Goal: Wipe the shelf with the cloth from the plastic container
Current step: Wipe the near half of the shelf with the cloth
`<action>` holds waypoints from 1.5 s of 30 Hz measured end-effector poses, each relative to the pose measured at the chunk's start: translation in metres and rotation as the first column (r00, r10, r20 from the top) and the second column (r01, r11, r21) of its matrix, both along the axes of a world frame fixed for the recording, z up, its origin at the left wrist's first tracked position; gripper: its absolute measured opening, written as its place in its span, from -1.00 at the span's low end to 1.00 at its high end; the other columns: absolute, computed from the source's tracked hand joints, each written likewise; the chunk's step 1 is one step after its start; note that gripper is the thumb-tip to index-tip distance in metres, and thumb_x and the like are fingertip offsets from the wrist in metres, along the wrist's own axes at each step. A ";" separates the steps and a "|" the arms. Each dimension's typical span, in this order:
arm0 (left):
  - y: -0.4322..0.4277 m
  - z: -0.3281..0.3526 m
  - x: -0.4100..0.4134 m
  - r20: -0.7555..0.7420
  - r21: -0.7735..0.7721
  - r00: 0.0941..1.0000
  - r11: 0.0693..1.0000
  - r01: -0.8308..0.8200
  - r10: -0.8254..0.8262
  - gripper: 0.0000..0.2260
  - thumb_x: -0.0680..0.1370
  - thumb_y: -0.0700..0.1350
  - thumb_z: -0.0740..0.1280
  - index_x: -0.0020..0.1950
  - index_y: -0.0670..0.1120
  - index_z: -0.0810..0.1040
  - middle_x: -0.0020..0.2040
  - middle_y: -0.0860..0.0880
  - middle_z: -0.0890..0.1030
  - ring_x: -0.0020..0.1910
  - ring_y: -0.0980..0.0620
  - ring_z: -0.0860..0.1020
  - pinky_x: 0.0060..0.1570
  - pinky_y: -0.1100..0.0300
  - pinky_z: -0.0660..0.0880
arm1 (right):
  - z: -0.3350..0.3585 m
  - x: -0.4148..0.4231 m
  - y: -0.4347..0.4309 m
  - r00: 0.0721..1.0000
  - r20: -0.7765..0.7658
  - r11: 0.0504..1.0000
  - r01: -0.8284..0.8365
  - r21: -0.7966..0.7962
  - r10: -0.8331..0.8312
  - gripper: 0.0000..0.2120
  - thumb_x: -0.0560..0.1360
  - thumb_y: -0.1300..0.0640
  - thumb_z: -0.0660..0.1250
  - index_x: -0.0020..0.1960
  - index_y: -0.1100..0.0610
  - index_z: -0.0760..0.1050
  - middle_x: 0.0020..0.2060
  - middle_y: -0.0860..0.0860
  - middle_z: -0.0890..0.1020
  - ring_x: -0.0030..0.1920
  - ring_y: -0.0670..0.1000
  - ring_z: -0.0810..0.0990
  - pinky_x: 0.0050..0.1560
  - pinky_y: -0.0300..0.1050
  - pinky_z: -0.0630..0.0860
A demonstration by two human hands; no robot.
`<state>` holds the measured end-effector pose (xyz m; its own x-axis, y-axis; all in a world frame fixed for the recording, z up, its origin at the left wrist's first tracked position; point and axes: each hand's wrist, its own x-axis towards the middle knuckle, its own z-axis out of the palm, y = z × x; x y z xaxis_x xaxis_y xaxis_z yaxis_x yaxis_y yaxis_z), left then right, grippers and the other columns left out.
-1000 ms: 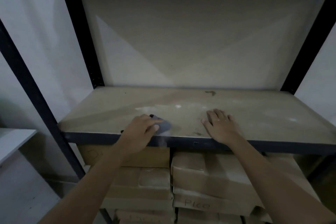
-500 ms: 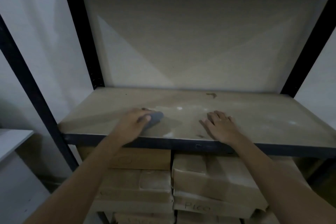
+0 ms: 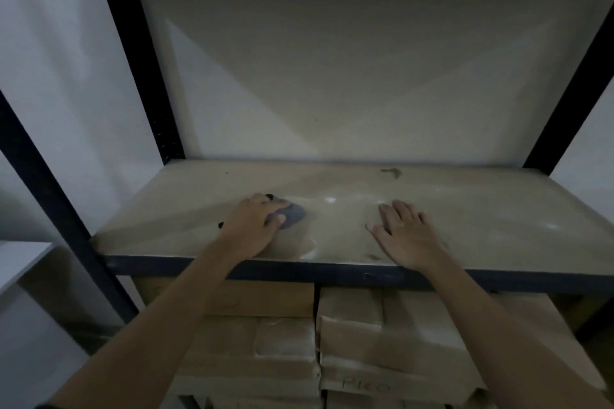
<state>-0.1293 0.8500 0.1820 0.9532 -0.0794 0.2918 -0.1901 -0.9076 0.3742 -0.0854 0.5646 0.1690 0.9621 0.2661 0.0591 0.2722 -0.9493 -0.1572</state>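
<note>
Grey bunched cloth [image 3: 293, 216] lay on the dusty beige board shelf [image 3: 498, 209], held by the left grip [image 3: 254, 222], fingers curled round it; the right grip [image 3: 403, 236] rested flat, fingers straight, nearby.

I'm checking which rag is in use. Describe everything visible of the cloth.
The cloth is a small dark grey-blue wad, bunched, soft-looking. It lies on the dusty shelf, left of centre. The left hand covers most of it, fingers and thumb curled round it; only its right end shows. Its weave is lost in dim light.
</note>
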 end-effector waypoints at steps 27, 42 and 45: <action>-0.028 -0.007 0.045 0.001 0.066 0.999 0.996 -0.052 0.052 -0.66 0.61 -0.08 0.11 0.38 -0.01 0.40 0.28 -0.17 0.44 0.23 -0.16 0.40 0.22 0.08 0.31 | -0.002 0.003 -0.001 1.000 0.020 1.000 0.000 0.025 0.000 -0.44 0.56 -0.22 -0.05 0.46 0.03 0.09 0.50 0.10 0.14 0.49 0.13 0.05 0.45 0.12 0.02; -0.029 -0.008 0.056 -0.069 0.093 0.996 0.993 0.068 -0.062 -0.65 0.61 -0.07 0.12 0.40 0.02 0.38 0.26 -0.16 0.41 0.19 -0.11 0.38 0.19 0.10 0.31 | -0.004 0.005 -0.002 0.999 0.031 0.999 -0.007 0.032 0.006 -0.44 0.55 -0.23 -0.05 0.46 0.03 0.10 0.49 0.11 0.15 0.48 0.15 0.07 0.44 0.13 0.03; -0.014 0.007 0.046 -0.079 -0.062 0.964 0.966 0.251 -0.255 -0.66 0.60 -0.08 0.13 0.36 -0.08 0.43 0.09 -0.11 0.49 0.10 -0.03 0.42 0.08 0.23 0.25 | -0.003 0.004 -0.001 1.000 0.009 1.000 -0.013 0.026 0.012 -0.43 0.55 -0.23 -0.07 0.47 0.03 0.09 0.50 0.11 0.13 0.49 0.16 0.05 0.46 0.14 0.02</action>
